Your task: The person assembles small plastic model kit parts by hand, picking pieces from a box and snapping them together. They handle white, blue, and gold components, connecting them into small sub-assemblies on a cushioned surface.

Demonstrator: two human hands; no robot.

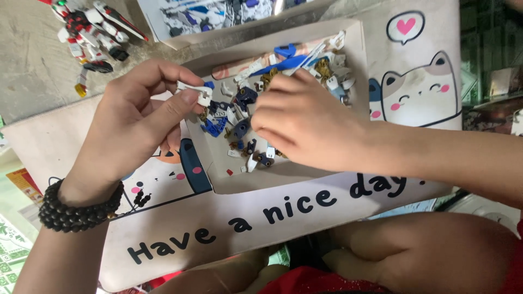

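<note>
My left hand (136, 122) pinches a small white model part (195, 92) between thumb and fingers, held just over the left edge of a shallow cardboard box lid (283, 177). The lid holds several small blue, white and gold model pieces (239, 111). My right hand (305, 122) reaches into the lid with curled fingers resting among the pieces; what the fingertips hold is hidden. A black bead bracelet (76, 209) circles my left wrist.
A white and red model robot (92, 32) lies on the concrete floor at the top left. A printed box (218, 16) sits behind the lid. Everything rests on a pale mat with cartoon cats (419, 90). My knees are at the bottom.
</note>
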